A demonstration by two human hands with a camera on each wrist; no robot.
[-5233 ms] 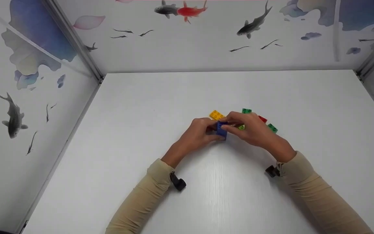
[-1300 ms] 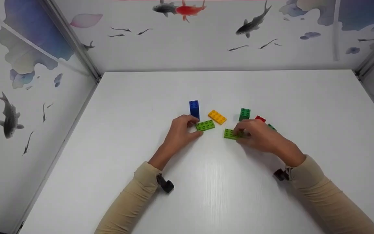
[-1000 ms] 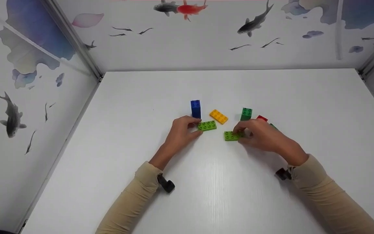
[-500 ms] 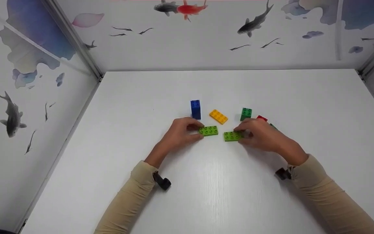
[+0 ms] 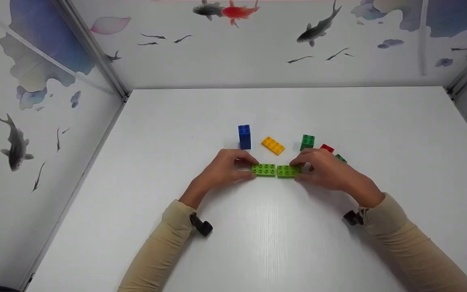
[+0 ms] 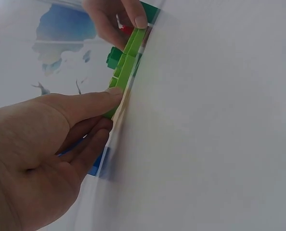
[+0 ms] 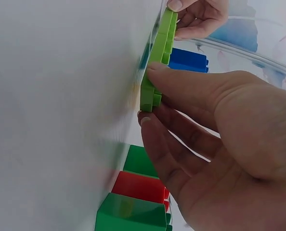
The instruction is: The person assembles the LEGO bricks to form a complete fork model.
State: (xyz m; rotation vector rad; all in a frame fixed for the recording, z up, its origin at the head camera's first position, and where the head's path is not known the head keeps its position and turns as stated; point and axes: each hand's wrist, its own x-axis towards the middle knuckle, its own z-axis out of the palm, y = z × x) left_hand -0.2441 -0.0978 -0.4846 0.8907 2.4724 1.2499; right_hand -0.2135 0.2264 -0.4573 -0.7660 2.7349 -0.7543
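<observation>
Two light green toy building bricks lie end to end on the white table, with a thin gap at most between them in the head view. My left hand pinches the left light green brick at its outer end between thumb and fingers. The right light green brick is pinched the same way by my right hand, which covers its outer end. In the right wrist view, the right hand's thumb lies along the side of that brick.
Behind the hands stand a tall blue brick, a flat yellow brick and a green brick. A red brick and another green brick lie partly hidden behind the right hand. Printed walls border the table.
The blue brick was released at the back left earlier. Since then my left hand has brought its light green brick nearer and rightward, in line with the other, which shifted only slightly.
</observation>
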